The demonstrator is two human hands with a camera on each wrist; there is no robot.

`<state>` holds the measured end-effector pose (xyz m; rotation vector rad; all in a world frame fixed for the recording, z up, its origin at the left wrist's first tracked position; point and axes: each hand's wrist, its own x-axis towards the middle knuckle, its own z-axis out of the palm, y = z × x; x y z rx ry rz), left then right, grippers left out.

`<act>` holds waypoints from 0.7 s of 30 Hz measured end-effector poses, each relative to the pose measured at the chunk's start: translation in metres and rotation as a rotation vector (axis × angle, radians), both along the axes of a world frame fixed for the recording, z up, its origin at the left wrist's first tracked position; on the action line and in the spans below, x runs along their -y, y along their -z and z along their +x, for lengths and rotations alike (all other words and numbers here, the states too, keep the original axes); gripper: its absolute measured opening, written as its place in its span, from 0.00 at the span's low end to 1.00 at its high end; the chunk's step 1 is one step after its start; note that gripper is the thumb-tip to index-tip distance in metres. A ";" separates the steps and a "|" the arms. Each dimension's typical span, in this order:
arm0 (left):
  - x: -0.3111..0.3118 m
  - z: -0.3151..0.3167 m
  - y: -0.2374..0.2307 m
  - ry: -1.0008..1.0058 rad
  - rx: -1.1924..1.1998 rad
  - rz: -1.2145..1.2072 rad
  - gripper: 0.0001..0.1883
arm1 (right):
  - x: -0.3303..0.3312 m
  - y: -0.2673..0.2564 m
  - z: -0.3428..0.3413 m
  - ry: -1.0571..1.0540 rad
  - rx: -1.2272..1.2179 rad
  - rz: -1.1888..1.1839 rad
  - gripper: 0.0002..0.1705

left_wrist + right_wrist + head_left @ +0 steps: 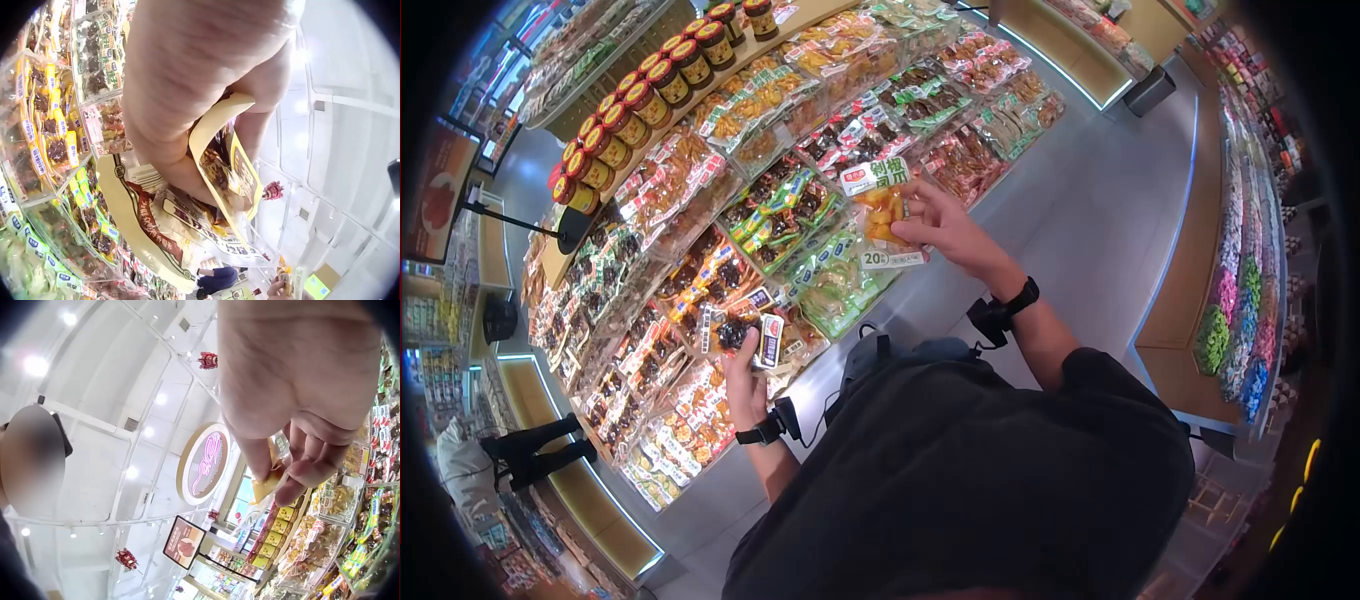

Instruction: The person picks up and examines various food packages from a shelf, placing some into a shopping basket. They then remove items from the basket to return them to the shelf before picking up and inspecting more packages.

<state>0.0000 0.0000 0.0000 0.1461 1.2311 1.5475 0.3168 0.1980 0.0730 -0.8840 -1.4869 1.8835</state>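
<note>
My right hand [945, 228] pinches a clear snack packet [882, 215] with yellowish pieces inside, a green and white header and a "20" on its lower edge. It is held up over the front edge of the display. In the right wrist view the fingers [312, 469] bend around the yellow contents, and most of the packet is hidden behind the hand. Lower left, my left hand [745, 385] holds another snack packet [733, 332], with dark food inside and a dark label. The left wrist view shows this packet's cream border [128, 228] bent around the fingers.
A slanted display of packaged snacks [780, 215] in clear bins fills the space before me. Red-lidded jars [655, 80] line its upper shelf, beside a sign on a stand [440, 185]. Grey floor [1090, 190] lies right, then a curved candy shelf [1240, 270]. A person's dark-clad legs [535, 450] show lower left.
</note>
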 end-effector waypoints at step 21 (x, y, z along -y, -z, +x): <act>-0.115 0.199 -0.010 -0.576 0.021 -0.041 0.25 | -0.436 0.083 -0.199 -0.149 0.501 0.525 0.44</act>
